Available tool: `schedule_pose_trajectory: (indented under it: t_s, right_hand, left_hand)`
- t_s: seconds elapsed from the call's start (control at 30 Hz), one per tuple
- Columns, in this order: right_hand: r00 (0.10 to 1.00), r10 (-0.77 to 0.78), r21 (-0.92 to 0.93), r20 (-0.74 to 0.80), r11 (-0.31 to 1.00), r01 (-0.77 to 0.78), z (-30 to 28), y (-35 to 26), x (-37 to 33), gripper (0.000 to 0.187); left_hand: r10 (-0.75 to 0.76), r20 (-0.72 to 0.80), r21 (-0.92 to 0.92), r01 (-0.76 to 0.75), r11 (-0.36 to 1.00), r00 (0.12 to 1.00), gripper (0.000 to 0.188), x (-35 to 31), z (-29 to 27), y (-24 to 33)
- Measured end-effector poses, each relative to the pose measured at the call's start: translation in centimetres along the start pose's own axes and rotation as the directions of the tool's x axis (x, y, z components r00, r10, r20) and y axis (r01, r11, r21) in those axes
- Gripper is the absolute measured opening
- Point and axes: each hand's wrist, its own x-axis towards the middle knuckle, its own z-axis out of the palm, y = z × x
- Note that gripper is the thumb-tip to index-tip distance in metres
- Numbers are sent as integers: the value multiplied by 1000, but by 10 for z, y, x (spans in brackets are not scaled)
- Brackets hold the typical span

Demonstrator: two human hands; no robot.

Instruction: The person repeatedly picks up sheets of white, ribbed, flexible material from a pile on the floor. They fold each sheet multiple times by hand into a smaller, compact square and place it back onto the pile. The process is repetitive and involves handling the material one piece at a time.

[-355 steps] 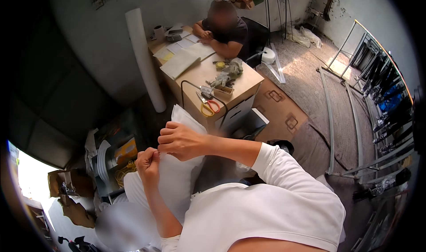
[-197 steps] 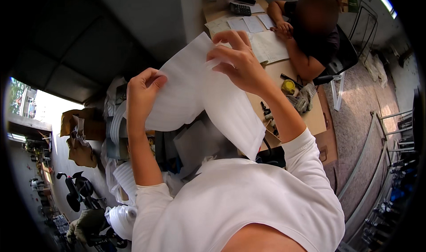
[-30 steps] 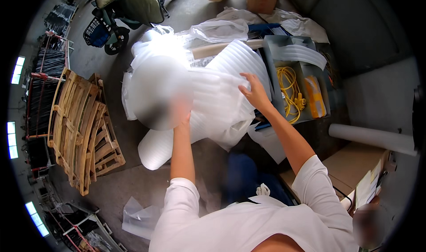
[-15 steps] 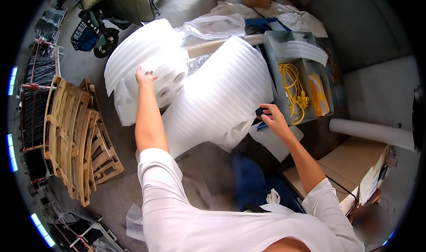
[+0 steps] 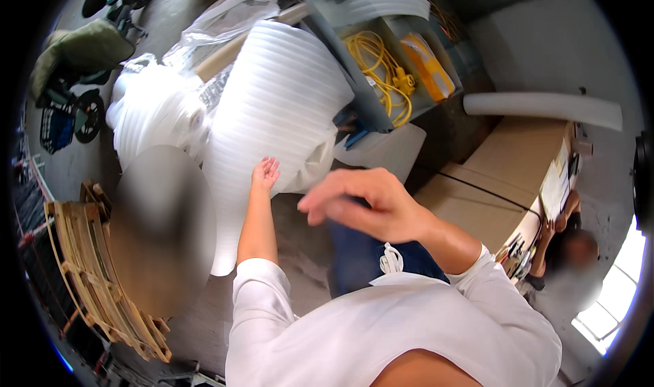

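Note:
A big roll of ribbed white foam sheet (image 5: 279,87) lies in front of me, its loose end trailing toward my left side. My left hand (image 5: 266,173) is over the roll's near side with the fingers stretched out and nothing in it; whether it touches the foam I cannot tell. Nearer to me and larger, my right hand (image 5: 373,202) is raised in front of my body. Its fingers are slightly bent, the thumb stands apart, and it holds nothing. To the left of the large roll sits a plastic-wrapped bundle of white foam rolls (image 5: 153,111).
Beyond the roll stands a grey compartment box (image 5: 361,115) with a coiled yellow cable (image 5: 378,67). Large cardboard boxes (image 5: 490,162) are at the right, near another person (image 5: 569,244). Wooden pallets (image 5: 82,271) stand at left, partly behind a blurred oval. A scooter (image 5: 88,108) is farther off.
The view has turned to the right. My left hand has left the bundled rolls and is now by the large roll. My right hand has drawn back from the roll's right end toward my body.

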Motion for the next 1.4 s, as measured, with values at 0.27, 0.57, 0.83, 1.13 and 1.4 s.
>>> schedule_pose_trajectory:
  t_s: [0.27,0.57,0.83,1.13,1.4]
  right_hand:
    - [605,-773,-432,-188,619,656,-46,-85,-108,14]
    - [350,-845,-681,-404,534,501,-112,-99,-252,18]
    - [286,-8,-6,-958,1000,9,-225,114,-283,19]
    - [211,620,464,-756,735,-495,-166,414,-395,13]
    - [221,620,456,-753,734,-503,-156,457,-389,13]
  left_hand:
    - [-120,291,333,18,943,949,35,-8,105,-78]
    - [-209,321,671,-66,739,924,34,-42,233,-152]
    - [-139,78,911,-14,412,987,35,73,191,-246]
    - [321,459,707,-122,-697,828,36,200,120,-278]
    - [261,150,810,33,-585,954,41,222,176,-241]
